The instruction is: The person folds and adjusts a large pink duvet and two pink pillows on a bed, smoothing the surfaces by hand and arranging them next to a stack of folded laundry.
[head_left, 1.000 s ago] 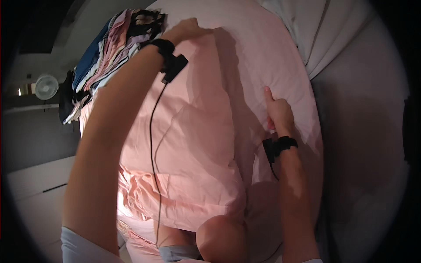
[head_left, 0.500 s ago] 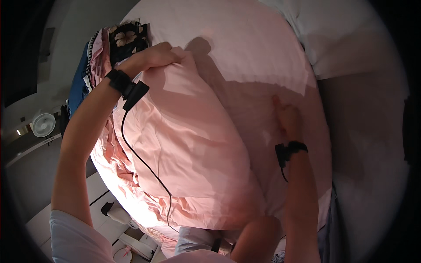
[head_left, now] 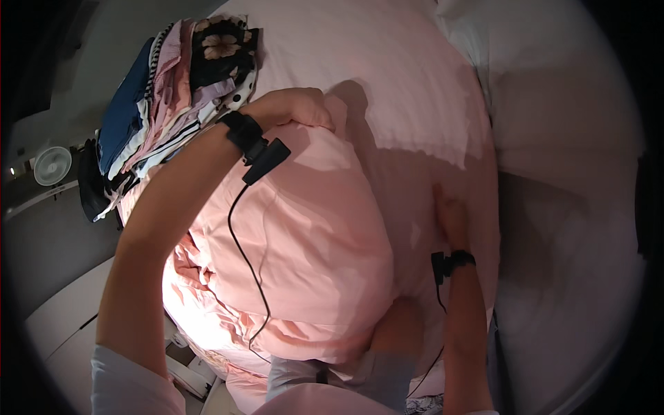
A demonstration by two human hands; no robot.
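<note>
My left hand [head_left: 308, 109] is closed on the far edge of a pink bed cover [head_left: 297, 200], pinching a bunched bit of its fabric. The cover spreads in soft folds toward my body, over the pink bed sheet [head_left: 401, 48]. My right hand [head_left: 453, 213] rests on that sheet to the right of the cover, in shadow. One digit sticks out from it and nothing shows in its grasp; the other fingers are hard to make out. Black straps with small devices sit on both wrists, and a thin cable [head_left: 242, 242] trails across the cover from the left one.
A pile of folded clothes [head_left: 162, 90] lies at the bed's far left edge, beside my left forearm. A white fan [head_left: 52, 166] stands beyond on the left. A pale wall or curtain [head_left: 560, 104] borders the bed's right side. My bare knee [head_left: 398, 325] is at the near edge.
The whole view has shifted, showing more of the clothes pile. My left hand, still gripping the cover, has come nearer and rightward in the picture. My right hand stays on the sheet.
</note>
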